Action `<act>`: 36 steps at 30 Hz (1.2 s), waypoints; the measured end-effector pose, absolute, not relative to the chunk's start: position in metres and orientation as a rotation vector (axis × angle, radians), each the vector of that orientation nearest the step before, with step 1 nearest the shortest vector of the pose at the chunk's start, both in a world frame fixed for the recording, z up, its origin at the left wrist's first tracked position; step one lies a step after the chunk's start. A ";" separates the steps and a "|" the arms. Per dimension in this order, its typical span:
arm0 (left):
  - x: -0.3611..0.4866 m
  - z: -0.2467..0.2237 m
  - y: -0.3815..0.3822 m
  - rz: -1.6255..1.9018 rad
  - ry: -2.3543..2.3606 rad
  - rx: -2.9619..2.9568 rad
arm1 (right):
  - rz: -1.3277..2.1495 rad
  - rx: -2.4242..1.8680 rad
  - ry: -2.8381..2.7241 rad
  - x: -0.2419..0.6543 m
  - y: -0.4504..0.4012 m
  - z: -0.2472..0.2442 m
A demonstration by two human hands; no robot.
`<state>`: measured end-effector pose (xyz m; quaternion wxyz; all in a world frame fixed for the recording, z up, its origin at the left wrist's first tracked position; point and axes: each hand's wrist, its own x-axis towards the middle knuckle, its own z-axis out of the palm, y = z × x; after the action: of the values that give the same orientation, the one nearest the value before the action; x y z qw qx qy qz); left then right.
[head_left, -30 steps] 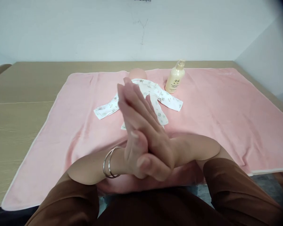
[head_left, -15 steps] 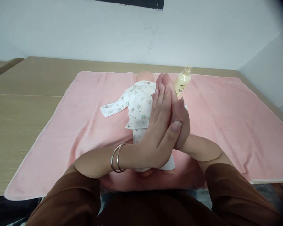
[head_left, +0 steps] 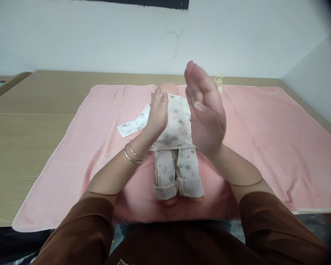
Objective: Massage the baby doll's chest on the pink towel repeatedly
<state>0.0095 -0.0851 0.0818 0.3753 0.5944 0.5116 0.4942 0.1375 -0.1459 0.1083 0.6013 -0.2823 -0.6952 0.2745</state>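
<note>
A baby doll [head_left: 178,125] in a white printed top and trousers with turned-up cuffs lies on a pink blanket [head_left: 99,147], its feet toward me. My left hand [head_left: 158,112], with two silver bangles at the wrist, is held over the left side of the doll's top, fingers stretched. Higher up and to the right, my right hand [head_left: 205,110] is raised with the palm turned inward and the fingers straight. Both hands hold nothing and stand apart. Whether the left one touches the doll I cannot tell. The doll's right sleeve is hidden behind my right hand.
Behind my right hand stands a pale yellow pump bottle [head_left: 219,81], mostly hidden. The blanket covers much of a wooden table [head_left: 30,140]. A white wall [head_left: 99,40] rises behind the table's far edge.
My palms were pressed together over the doll; now they are parted. The left hand has moved left, the right hand up. The doll's trousers are uncovered, and the bottle is more hidden.
</note>
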 end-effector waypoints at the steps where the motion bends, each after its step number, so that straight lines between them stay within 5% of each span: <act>1: 0.008 0.074 -0.072 1.279 1.330 1.521 | 0.536 -0.706 -1.594 0.139 -0.131 0.102; 10: -0.007 0.003 -0.005 1.357 1.609 1.742 | 0.247 -1.360 -1.994 0.130 -0.041 0.029; 23: -0.002 -0.006 -0.005 1.280 1.615 1.917 | 0.195 -1.766 -2.097 0.143 -0.032 0.029; 31: -0.003 -0.006 -0.006 1.270 1.583 1.997 | 0.258 -1.448 -2.345 0.139 -0.031 0.032; 36: -0.001 -0.004 -0.010 1.256 1.613 2.000 | 0.247 -1.781 -2.118 0.143 -0.030 0.033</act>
<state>-0.0011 -0.0100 -0.0035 0.1404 0.6924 0.5584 0.4348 0.1428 -0.0300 0.0330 0.1808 -0.6305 -0.7498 0.0875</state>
